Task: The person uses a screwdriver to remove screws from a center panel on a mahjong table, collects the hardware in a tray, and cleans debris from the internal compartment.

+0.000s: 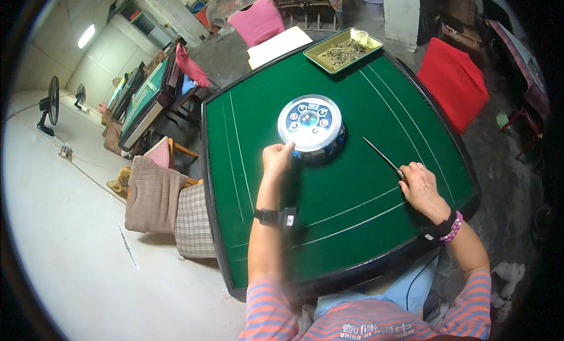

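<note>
On the green felt table (pixel 364 217) a round white centre unit (pixel 307 135) with a patterned rim, coloured buttons and a clear dome sits raised, blue parts showing beneath it. My left hand (pixel 276 159) is closed at its near-left rim, thumb and fingers gripping there; the fingertips are partly hidden. To the right, my right hand (pixel 420 185) grips the handle of a long thin metal tool (pixel 383 156), like a screwdriver, whose tip points toward the unit without touching it.
A shallow tray (pixel 343 50) of small pieces sits on the far right corner. Chairs with pink (pixel 255 20), red (pixel 449 82) and brown (pixel 153 194) covers surround the table. Another felt table (pixel 150 94) and fans (pixel 50 103) stand left, near a white wall.
</note>
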Available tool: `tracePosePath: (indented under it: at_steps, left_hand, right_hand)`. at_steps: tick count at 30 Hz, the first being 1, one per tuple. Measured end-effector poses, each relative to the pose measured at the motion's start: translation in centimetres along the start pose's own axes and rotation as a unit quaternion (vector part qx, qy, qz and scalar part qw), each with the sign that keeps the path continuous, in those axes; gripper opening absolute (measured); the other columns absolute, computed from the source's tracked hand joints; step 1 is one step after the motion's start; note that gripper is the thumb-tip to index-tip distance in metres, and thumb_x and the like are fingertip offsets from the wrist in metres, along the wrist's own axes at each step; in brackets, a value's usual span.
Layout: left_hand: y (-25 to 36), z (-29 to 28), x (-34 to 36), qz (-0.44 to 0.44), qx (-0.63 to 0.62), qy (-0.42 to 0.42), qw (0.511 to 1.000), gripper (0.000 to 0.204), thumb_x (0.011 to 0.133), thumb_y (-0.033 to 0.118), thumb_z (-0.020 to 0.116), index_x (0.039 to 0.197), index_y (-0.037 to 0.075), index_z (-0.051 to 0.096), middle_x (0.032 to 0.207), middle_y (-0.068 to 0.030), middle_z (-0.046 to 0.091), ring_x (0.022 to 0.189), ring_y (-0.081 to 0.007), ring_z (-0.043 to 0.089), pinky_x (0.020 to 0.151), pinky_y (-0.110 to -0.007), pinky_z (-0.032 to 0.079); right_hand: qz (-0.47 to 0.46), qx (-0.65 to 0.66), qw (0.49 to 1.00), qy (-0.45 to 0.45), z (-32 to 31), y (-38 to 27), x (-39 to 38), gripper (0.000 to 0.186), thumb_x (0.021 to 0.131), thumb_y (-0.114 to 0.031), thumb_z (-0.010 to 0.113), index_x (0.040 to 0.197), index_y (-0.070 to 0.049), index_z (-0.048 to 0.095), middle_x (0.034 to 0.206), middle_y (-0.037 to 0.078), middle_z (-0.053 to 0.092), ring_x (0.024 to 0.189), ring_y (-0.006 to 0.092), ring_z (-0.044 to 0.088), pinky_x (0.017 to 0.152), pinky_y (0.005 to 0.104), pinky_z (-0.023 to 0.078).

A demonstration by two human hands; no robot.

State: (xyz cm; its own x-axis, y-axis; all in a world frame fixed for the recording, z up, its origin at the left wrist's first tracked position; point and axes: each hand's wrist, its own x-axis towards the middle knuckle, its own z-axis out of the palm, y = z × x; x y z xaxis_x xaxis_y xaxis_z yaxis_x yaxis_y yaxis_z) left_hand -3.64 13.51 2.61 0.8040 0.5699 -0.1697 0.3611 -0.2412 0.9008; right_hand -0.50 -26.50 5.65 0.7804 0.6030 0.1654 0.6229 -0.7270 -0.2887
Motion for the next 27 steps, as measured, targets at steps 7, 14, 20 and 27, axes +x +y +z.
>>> tracePosePath:
  at_steps: [7, 14, 20, 27]
  left_hand:
    - [2.4, -1.2, -1.9, -0.039, 0.053, -0.037, 0.997, 0.039, 0.095, 0.029, 0.058, 0.065, 0.004, 0.057, 0.055, 0.0015, 0.050, 0.046, -0.0069, 0.046, 0.043, -0.023, 0.036]
    - [3.4, -0.8, 3.0, -0.112, -0.115, 0.070, 0.985, 0.030, 0.094, 0.023, 0.062, 0.111, -0.002, 0.067, 0.092, -0.0008, 0.068, 0.073, -0.0054, 0.058, 0.055, -0.018, 0.040]
    - [2.1, -0.2, 4.2, -0.154, -0.179, 0.090, 0.968, 0.018, 0.086, 0.014, 0.070, 0.092, -0.003, 0.073, 0.078, -0.0016, 0.069, 0.064, -0.0069, 0.056, 0.058, -0.022, 0.043]
    - [1.4, 1.6, 3.8, -0.147, -0.255, 0.089, 0.952, 0.019, 0.086, 0.013, 0.069, 0.097, -0.003, 0.072, 0.090, -0.0060, 0.071, 0.078, -0.0122, 0.063, 0.071, -0.025, 0.050]
  right_hand:
    - [-0.135, 0.016, 0.984, -0.119, -4.6, 0.5, 10.7, 0.028, 0.074, -0.020, 0.075, 0.092, -0.001, 0.065, 0.087, 0.012, 0.058, 0.088, 0.0302, 0.058, 0.077, 0.0402, 0.047]
    - [-0.075, 0.195, 0.958, -0.198, -4.1, -0.4, 15.5, 0.031, 0.078, -0.018, 0.074, 0.101, 0.001, 0.065, 0.085, 0.014, 0.061, 0.078, 0.0298, 0.063, 0.071, 0.0378, 0.050]
    - [0.074, 0.367, 0.922, -0.097, 1.6, -3.7, 22.4, 0.039, 0.087, -0.020, 0.066, 0.115, 0.005, 0.058, 0.081, 0.007, 0.058, 0.067, 0.0170, 0.055, 0.064, 0.0304, 0.048]
    - [0.288, 0.479, 0.791, -0.249, 3.8, -2.9, 23.8, 0.021, 0.090, -0.015, 0.064, 0.106, 0.000, 0.065, 0.078, 0.000, 0.063, 0.061, 0.0070, 0.055, 0.052, 0.0218, 0.046]
